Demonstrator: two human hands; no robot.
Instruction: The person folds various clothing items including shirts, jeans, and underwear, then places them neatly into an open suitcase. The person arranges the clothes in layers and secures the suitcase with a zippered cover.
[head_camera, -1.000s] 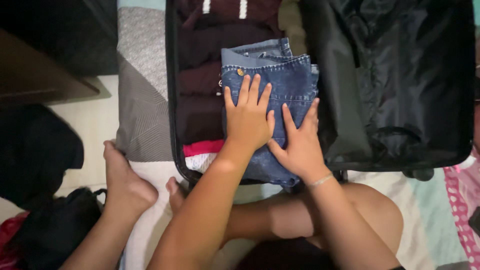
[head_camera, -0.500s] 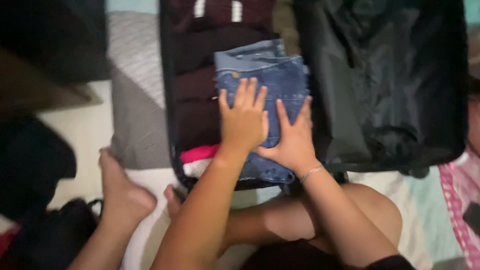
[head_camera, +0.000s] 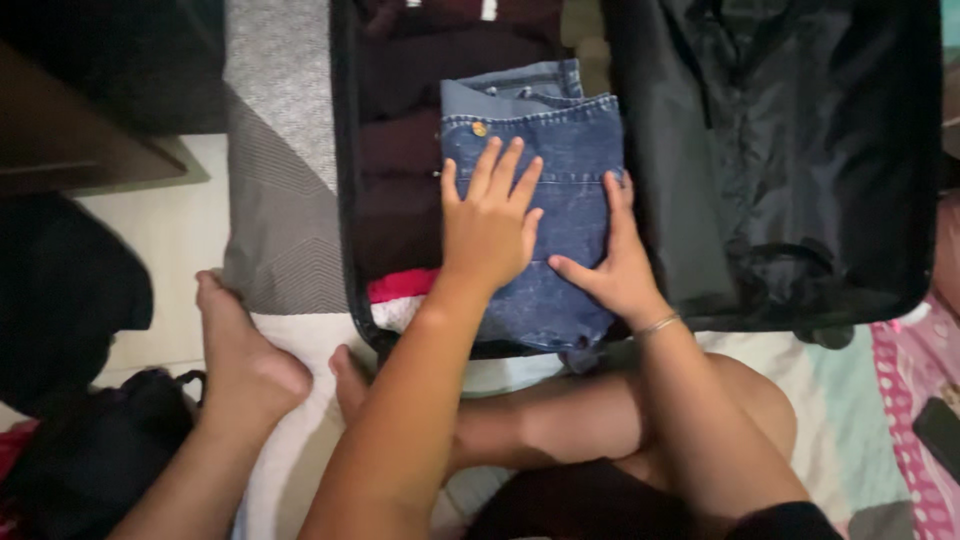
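Folded blue jeans (head_camera: 570, 150) lie in the left half of an open black suitcase (head_camera: 345, 200). My left hand (head_camera: 488, 225) rests flat on the middle of the denim, fingers spread. My right hand (head_camera: 618, 265) presses on the right side of the jeans, fingers along their edge beside the black lining (head_camera: 790, 150). Dark maroon folded clothes (head_camera: 400, 130) lie to the left of the jeans. A pink garment (head_camera: 400, 285) and a white one (head_camera: 395, 312) sit at the near left of that half.
The suitcase lies on a bed with a grey patterned cover (head_camera: 275, 200). My bare legs and feet (head_camera: 245, 360) are folded in front of it. A dark bag (head_camera: 100, 450) sits at lower left, and a pink dotted cloth (head_camera: 915, 400) at lower right.
My right hand has slid from beside my left hand out to the right edge of the jeans. The left hand stays flat on the denim.
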